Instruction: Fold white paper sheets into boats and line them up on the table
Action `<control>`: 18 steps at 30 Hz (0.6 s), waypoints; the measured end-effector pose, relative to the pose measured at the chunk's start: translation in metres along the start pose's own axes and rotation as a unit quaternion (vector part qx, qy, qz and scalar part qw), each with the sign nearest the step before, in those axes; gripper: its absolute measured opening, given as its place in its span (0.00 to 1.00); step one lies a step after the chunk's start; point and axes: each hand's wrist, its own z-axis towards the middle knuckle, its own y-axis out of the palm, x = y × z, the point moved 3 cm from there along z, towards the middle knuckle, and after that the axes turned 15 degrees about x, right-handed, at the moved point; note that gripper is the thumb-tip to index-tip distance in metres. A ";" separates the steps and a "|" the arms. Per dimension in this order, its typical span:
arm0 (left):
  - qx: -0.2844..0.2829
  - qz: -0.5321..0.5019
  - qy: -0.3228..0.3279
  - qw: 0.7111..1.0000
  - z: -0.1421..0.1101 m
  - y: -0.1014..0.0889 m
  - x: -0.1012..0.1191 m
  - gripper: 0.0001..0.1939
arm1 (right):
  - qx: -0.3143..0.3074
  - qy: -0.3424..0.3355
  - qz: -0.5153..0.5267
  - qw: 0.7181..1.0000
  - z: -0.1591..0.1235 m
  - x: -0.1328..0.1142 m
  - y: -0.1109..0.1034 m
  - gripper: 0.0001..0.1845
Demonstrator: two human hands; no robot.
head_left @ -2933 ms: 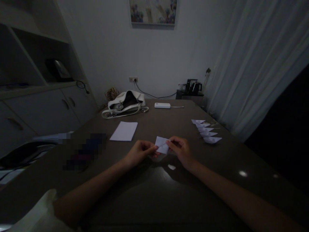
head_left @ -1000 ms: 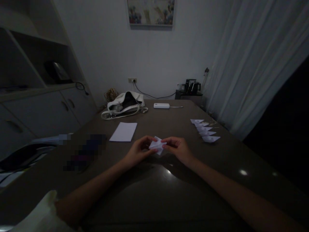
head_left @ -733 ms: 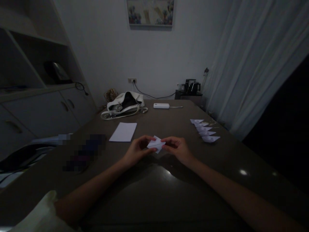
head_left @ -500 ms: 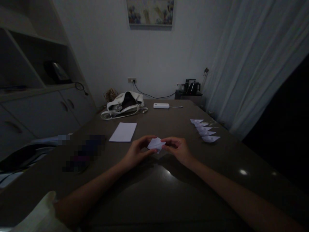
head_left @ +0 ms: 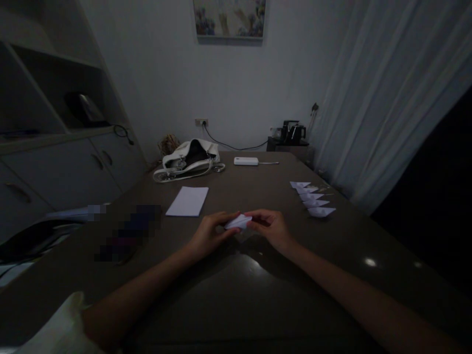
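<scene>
We observe the folded paper (head_left: 238, 222) above the table (head_left: 228, 305), long axis roughly crosswise, pinched between the left hand's (head_left: 213, 231) and right hand's (head_left: 272, 227) fingers; which end is front, we cannot tell.

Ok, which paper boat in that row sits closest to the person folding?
The near-end boat: its pointed tip reaches farthest right, and the other boats line up behind it, running back and leftward.
</scene>
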 end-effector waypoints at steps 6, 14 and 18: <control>-0.003 -0.012 -0.019 1.000 -0.001 0.000 0.003 0.23 | -0.001 0.025 0.031 0.999 0.000 0.000 0.001 0.15; -0.028 -0.022 -0.016 0.999 -0.002 0.002 0.002 0.21 | 0.001 -0.021 0.000 1.000 0.000 -0.004 0.000 0.11; -0.043 -0.028 -0.037 0.998 -0.002 0.002 0.002 0.19 | -0.001 -0.045 -0.014 0.999 0.001 -0.007 -0.001 0.10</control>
